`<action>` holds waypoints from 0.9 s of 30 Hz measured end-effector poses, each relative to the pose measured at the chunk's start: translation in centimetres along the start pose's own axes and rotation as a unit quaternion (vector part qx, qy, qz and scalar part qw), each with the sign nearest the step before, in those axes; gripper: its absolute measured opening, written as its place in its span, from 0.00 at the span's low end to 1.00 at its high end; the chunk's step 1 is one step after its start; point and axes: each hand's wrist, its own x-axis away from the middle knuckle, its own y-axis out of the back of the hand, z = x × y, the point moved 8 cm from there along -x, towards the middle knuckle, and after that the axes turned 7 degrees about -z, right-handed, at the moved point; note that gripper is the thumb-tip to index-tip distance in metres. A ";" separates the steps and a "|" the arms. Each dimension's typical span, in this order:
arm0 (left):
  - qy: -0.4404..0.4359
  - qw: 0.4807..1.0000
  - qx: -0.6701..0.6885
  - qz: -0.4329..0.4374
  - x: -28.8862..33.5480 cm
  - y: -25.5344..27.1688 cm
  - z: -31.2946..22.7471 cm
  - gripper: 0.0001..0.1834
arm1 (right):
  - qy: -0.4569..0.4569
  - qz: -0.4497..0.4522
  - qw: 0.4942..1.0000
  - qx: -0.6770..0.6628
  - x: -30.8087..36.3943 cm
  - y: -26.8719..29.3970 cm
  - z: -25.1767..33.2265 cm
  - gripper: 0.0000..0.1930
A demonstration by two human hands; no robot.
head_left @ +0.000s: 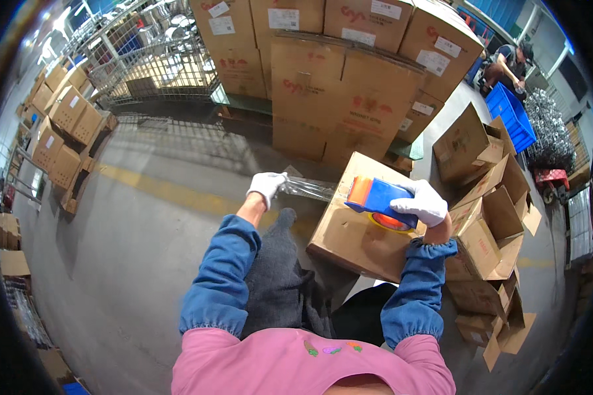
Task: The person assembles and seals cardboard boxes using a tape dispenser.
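Note:
My right hand (pixel 423 203), in a white glove, grips a blue and orange tape dispenser (pixel 383 199) over the top of a closed cardboard box (pixel 349 238). A red and yellow roll shows under the dispenser. To the left, my gloved left hand (pixel 267 188) is closed on the end of a strip of clear packing tape (pixel 308 188). That strip stretches taut and creased from my fingers toward the box's left edge. The box stands tilted in view in front of me, beside my leg. Its underside and what it rests on are mostly hidden.
Large cartons (pixel 349 99) are stacked on a pallet straight ahead. Several open cardboard boxes (pixel 484 230) lean together at the right. Further off are a wire cage (pixel 158 72), pallet-loaded boxes (pixel 66 141), a blue crate (pixel 510 117) and a seated person (pixel 505 66) working.

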 end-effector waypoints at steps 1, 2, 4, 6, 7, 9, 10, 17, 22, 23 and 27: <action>0.000 1.000 0.010 0.004 -0.3 -0.8 0.2 0.07 | 0.000 -0.023 1.000 -0.011 0.2 0.3 -0.1 0.31; 0.000 1.000 0.021 0.007 -0.6 -1.4 0.4 0.06 | -0.001 -0.023 1.000 -0.011 0.2 0.3 -0.5 0.31; 0.010 0.998 0.057 0.012 -1.0 -2.7 0.3 0.05 | 0.000 -0.045 0.999 -0.007 0.3 0.8 -1.3 0.31; 0.018 0.996 0.091 0.010 -1.7 -2.9 0.7 0.05 | 0.001 -0.036 0.999 -0.008 0.4 0.7 -1.2 0.32; -0.001 0.996 0.092 0.017 -2.3 -2.8 0.9 0.05 | 0.004 -0.024 1.000 -0.010 0.5 0.5 -0.9 0.32; -0.022 0.995 0.092 0.026 -2.9 -3.0 1.4 0.05 | -0.001 -0.027 1.000 0.002 0.4 0.6 -1.0 0.32; -0.038 0.996 0.080 0.032 -2.8 -3.6 1.3 0.06 | -0.007 -0.029 0.999 0.013 0.4 0.6 -1.1 0.32; -0.047 0.963 -0.219 0.149 0.7 -14.5 5.4 0.22 | -0.026 -0.040 0.999 0.014 1.2 1.5 -1.1 0.31; 0.065 0.938 -0.311 0.137 -0.8 -10.7 8.6 0.48 | -0.031 0.009 0.999 0.024 -0.4 -0.5 -0.2 0.29; 0.170 0.908 -0.382 0.022 0.7 -10.3 7.9 0.55 | -0.046 -0.011 0.999 0.025 0.5 0.8 -1.7 0.29; -0.039 0.950 -0.311 0.008 0.1 -8.2 1.5 0.54 | 0.008 -0.028 0.999 -0.012 0.2 0.3 0.2 0.28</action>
